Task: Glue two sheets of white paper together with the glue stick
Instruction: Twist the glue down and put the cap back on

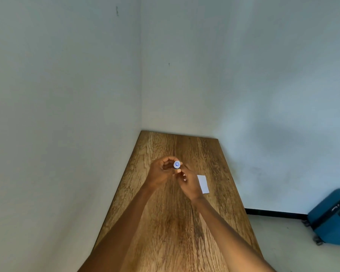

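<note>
Above the middle of the wooden table [165, 222], my left hand [161, 171] grips a small glue stick [176, 164], whose round white and blue end faces the camera. My right hand [188, 183] is right beside it, its fingers curled close to the stick's near end; something small may be pinched there, but I cannot tell what. A small white paper [203, 183] lies flat on the table just right of my right hand. Whether it is one sheet or two stacked cannot be told.
The table stands in a corner, with a wall along its left edge and another behind its far edge. On the floor to the right stands a blue suitcase [332, 216].
</note>
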A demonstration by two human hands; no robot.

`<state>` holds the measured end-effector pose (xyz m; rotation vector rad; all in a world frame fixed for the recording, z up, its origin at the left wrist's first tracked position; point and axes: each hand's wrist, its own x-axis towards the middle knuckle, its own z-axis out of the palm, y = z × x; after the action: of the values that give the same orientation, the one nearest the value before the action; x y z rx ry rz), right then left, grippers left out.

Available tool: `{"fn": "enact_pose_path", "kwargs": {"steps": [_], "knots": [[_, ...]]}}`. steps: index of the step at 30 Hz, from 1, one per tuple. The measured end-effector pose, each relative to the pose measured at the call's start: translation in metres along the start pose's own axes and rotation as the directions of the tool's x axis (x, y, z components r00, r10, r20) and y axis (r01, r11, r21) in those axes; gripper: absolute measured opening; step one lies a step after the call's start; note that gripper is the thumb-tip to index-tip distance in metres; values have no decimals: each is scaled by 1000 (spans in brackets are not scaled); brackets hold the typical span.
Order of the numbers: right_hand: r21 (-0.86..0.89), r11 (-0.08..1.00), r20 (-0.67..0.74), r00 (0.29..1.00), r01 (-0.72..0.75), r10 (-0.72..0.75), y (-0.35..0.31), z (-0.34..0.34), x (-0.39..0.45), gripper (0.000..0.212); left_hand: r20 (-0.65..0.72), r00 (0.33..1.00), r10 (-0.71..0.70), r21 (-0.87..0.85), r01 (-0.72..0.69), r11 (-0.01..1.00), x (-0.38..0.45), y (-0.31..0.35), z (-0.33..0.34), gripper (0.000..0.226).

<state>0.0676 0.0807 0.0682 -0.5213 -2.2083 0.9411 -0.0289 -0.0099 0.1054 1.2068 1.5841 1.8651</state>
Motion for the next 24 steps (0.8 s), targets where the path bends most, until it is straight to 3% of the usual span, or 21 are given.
{"fn": "enact_pose_path", "kwargs": {"steps": [4, 9, 15, 20, 24], "knots": [[-102, 993, -99, 993, -67, 57, -1, 3, 5, 20, 2, 999, 47, 60, -47, 997, -1, 3, -2, 26], [-171, 971, -226, 966, -166, 125, -9, 21, 6, 15, -171, 984, 50, 78, -37, 996, -4, -3, 2, 21], [-70, 981, -183, 969, -183, 167, -11, 32, 11, 17, -160, 986, 44, 87, -30, 996, -3, -8, -5, 23], [-79, 997, 0, 1000, -5, 5, -10, 27, 13, 31, -108, 994, 29, 27, -26, 999, 8, -4, -23, 29], [-97, 994, -127, 991, -57, 44, -11, 27, 14, 27, -106, 993, 51, 51, -46, 998, 10, -3, -18, 26]]}}
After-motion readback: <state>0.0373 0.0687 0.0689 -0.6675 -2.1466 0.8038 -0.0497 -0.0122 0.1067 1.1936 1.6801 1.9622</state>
